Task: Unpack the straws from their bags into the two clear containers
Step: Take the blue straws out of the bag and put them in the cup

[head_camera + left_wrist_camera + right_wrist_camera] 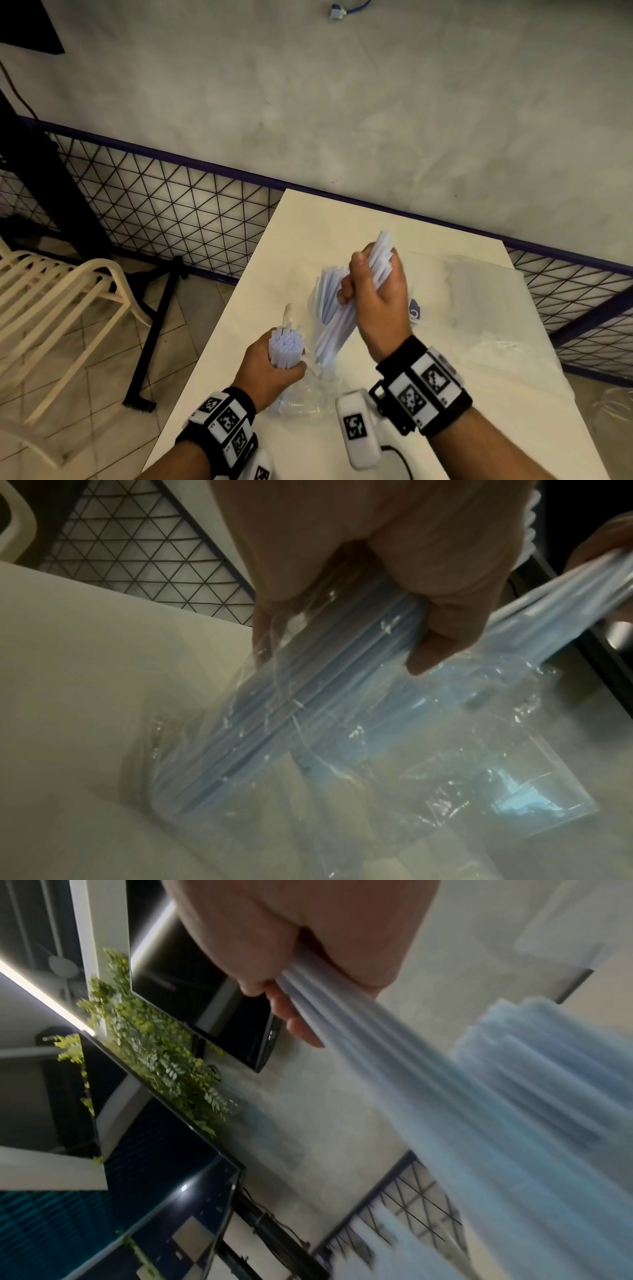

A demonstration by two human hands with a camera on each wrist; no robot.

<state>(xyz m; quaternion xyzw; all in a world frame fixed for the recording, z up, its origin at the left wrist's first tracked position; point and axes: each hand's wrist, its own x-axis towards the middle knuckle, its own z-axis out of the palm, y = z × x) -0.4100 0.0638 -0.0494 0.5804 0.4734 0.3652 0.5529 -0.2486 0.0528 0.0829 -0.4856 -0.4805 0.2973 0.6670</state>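
A bundle of pale straws (287, 346) was gripped by the left hand (270, 371), its fingers curled round the bundle and round the clear plastic bag (274, 750) that still sheathed the lower part. In the left wrist view the bagged end was seen slanting down to the white table (445, 394), with crumpled clear plastic spread on the table beside it. The open tips of these straws were pointed upward in the head view.

A second, looser bunch of straws (346, 305) was clasped in the right hand (371, 294), fingers and thumb wrapped tightly about it, above the middle of the table. The bunch was held tilted, its upper ends projecting past the fingers and its lower ends fanned out downward toward the left hand. In the right wrist view these straws were blurred.

Whether a clear container stood beneath the straws could not be told. Behind the table a wire mesh fence (171, 202) and a cream chair (61, 298) were seen.
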